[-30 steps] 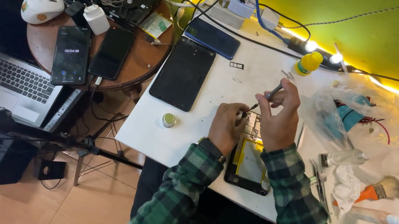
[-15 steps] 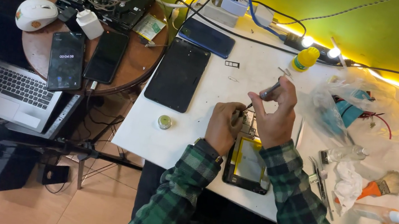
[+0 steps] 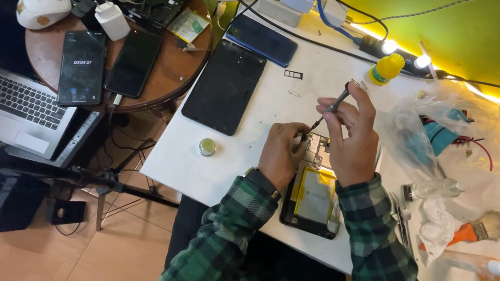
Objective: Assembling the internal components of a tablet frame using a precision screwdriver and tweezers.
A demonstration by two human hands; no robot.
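An opened phone [image 3: 314, 201] with its yellow battery showing lies on the white table [image 3: 247, 160] in front of me. My right hand [image 3: 350, 140] grips a thin dark screwdriver [image 3: 334, 104], its tip angled down onto the phone's upper end. My left hand [image 3: 281, 153] rests curled on the phone's top left corner, pressing on it; what its fingers pinch is hidden.
A black tablet [image 3: 225, 86], a blue phone [image 3: 262, 39] and a small round tin [image 3: 207, 147] lie to the left. To the right sit plastic bags [image 3: 456, 146], a yellow bottle [image 3: 386, 68], an orange-handled brush [image 3: 480, 229]. A round table [image 3: 172, 61] holds phones and hard drives. A laptop [image 3: 18, 104] sits lower left.
Both hands stay over the opened phone; the screwdriver has tilted slightly. The view has shifted a little.
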